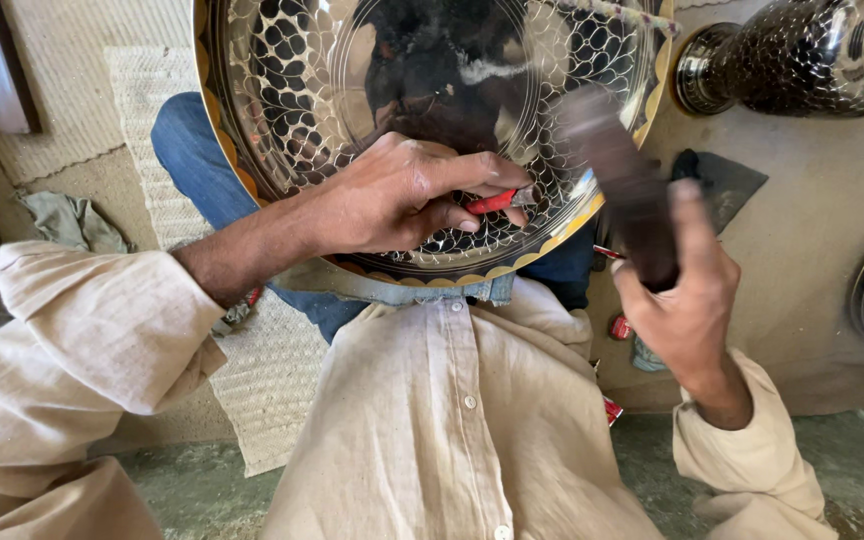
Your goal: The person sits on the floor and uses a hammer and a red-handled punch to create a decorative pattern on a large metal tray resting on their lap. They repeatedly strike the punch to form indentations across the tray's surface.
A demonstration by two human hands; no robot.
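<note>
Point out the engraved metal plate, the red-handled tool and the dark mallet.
engraved metal plate (pixel 292 90): head view, on its patterned left face.
red-handled tool (pixel 492 202): head view, on the red grip.
dark mallet (pixel 627 190): head view, mid-shaft.

Silver tray, scale pattern; red-handled tool.

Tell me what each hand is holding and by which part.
The left hand pinches a small red-handled tool by its handle, tip against the engraved metal plate. The right hand grips a dark, blurred mallet by its lower end.
</note>
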